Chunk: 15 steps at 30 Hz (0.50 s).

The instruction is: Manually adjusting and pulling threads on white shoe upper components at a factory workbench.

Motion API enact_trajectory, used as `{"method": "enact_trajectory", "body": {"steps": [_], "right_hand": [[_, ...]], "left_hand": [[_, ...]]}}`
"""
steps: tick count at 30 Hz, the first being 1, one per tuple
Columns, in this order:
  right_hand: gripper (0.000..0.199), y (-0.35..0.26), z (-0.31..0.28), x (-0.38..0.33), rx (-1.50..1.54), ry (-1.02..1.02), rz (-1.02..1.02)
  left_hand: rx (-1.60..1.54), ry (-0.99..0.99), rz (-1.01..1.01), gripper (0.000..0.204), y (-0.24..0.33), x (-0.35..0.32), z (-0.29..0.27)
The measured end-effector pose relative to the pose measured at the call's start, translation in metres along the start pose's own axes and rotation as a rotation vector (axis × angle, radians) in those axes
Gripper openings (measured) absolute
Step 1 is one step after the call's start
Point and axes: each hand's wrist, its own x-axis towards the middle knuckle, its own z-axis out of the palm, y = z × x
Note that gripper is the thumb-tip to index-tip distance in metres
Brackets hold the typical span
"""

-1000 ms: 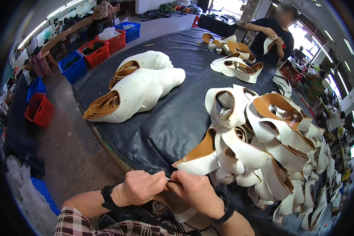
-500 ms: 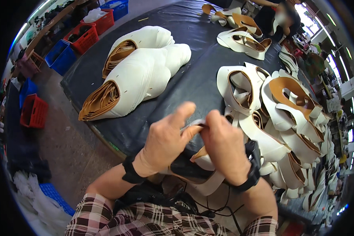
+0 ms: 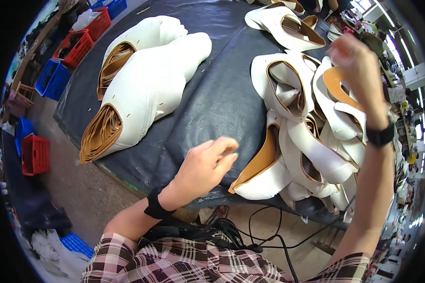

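My left hand (image 3: pixel 205 165) hovers over the near part of the dark table, its fingers curled, the thumb a little apart and nothing held. Just right of it, a white shoe upper with brown lining (image 3: pixel 263 183) lies at the table's near edge. My right hand (image 3: pixel 354 66) is raised at the far right, over or beside a heap of similar uppers (image 3: pixel 281 87). Motion smears its fingers, so their grip is hidden. Nearest to it is an upper with its brown side showing (image 3: pixel 334 87).
Two nested stacks of white uppers, a front one (image 3: pixel 148 89) and a back one (image 3: pixel 148 34), lie on the table's (image 3: pixel 212 111) left half. Red crates (image 3: pixel 74 49) and blue crates (image 3: pixel 53 79) stand on the floor at left. Black cables (image 3: pixel 278 226) hang below the near edge.
Both hands were together over the near edge, pinching a thin piece. They have parted: my right hand went far up and right, while the left stayed near and holds nothing. The view has shifted.
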Motion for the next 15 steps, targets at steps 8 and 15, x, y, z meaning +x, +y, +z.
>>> {"method": "enact_trajectory", "body": {"steps": [8, 15], "right_hand": [[0.014, -0.077, -0.047, -0.087, 0.843, -0.155, 0.688], [0.007, -0.097, -0.096, -0.169, 1.115, -0.127, 0.817]], "left_hand": [[0.199, 0.07, 0.356, 0.03, 0.014, 0.105, 0.068], [0.143, -0.013, 0.359, 0.024, 0.006, 0.129, 0.071]]}}
